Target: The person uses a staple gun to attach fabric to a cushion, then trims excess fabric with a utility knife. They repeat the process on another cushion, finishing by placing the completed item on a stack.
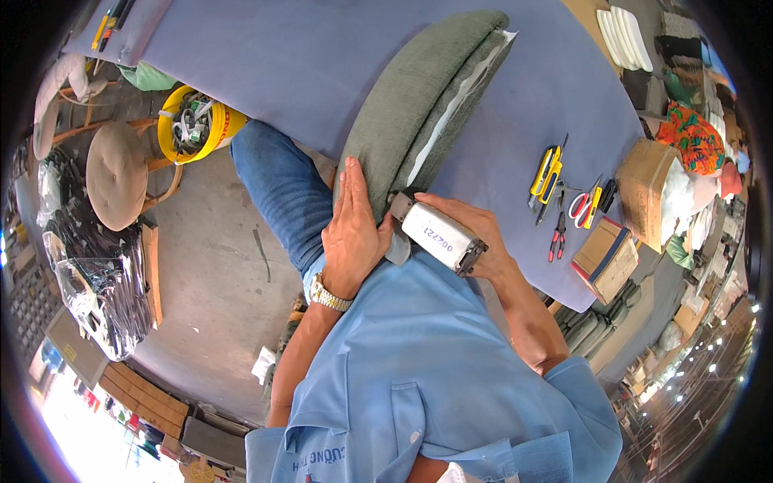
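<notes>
Resting flat, open left hand on the green cushion; gripping white tool with right hand, by the cushion's lower end.

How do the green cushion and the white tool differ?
The green cushion is long and curved, while the white tool is much shorter and boxier. The cushion is covered in fabric; the tool looks hard-cased. The left hand lies flat on the cushion, whereas the right hand has its grip around the tool. Both are touched by the same person.
</notes>
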`<state>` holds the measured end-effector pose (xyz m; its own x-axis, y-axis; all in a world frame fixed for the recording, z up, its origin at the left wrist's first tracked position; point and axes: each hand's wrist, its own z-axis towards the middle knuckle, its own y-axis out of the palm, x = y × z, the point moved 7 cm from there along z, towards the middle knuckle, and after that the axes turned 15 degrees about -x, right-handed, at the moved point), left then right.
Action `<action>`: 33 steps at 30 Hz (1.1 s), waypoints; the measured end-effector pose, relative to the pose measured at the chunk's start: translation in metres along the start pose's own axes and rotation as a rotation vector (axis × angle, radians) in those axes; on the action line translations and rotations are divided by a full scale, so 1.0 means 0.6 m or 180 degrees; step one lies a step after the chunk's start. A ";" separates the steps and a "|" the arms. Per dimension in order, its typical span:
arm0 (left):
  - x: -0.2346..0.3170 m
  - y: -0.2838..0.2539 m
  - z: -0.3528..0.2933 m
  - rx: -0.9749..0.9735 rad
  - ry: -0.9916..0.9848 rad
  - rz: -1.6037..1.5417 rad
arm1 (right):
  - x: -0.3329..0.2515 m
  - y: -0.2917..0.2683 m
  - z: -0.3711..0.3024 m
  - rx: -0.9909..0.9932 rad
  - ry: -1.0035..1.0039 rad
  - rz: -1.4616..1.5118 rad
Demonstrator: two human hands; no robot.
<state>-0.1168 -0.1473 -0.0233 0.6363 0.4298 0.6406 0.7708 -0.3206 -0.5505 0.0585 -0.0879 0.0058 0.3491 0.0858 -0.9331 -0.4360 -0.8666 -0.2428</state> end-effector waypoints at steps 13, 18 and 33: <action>-0.014 0.009 -0.002 0.0224 0.0065 0.0162 | -0.010 0.009 0.016 0.0042 -0.0058 -0.0139; -0.010 0.006 -0.003 0.0285 0.0185 0.0119 | -0.015 0.012 0.002 -0.0193 0.0042 -0.0124; -0.014 0.008 0.001 0.0446 0.0377 0.0118 | -0.020 0.021 0.023 -0.0150 0.0113 0.0093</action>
<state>-0.1185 -0.1523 -0.0317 0.6698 0.3148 0.6725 0.7402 -0.2102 -0.6387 0.0371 -0.0931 0.0100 0.3664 0.0434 -0.9294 -0.4071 -0.8907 -0.2021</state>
